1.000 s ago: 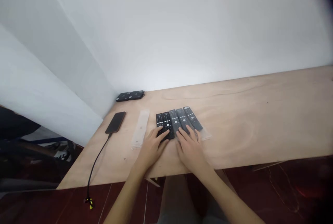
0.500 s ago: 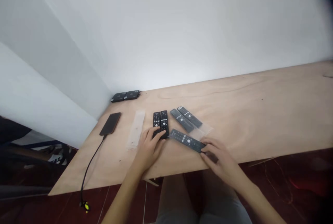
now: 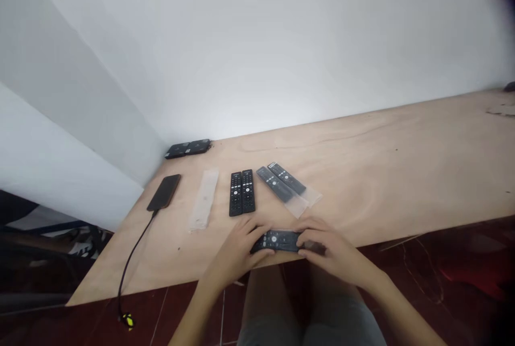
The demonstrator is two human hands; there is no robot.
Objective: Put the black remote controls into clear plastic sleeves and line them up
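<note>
Near the table's front edge, a black remote control [image 3: 281, 240] in a clear plastic sleeve lies sideways between my hands. My left hand [image 3: 245, 241] grips its left end, thumb below and fingers above. At the other end, my right hand [image 3: 325, 244] pinches the remote and its sleeve. Two bare black remotes stand side by side beyond my left hand, the left one [image 3: 235, 193] touching the right one [image 3: 248, 190]. To their right, two more remotes in plastic sleeves lie slanted, a nearer one [image 3: 276, 183] and a farther one [image 3: 287, 177].
Flattened empty plastic sleeves [image 3: 204, 200] lie left of the bare remotes. A phone [image 3: 164, 192] with a black cable [image 3: 134, 249] hanging over the edge is farther left. Two black boxes [image 3: 187, 148] sit against the white wall [image 3: 281, 51] on the wooden table [image 3: 382, 174].
My left hand has left the bare remotes and taken hold of the sleeved remote's left end. That remote has come closer to me and turned nearly level.
</note>
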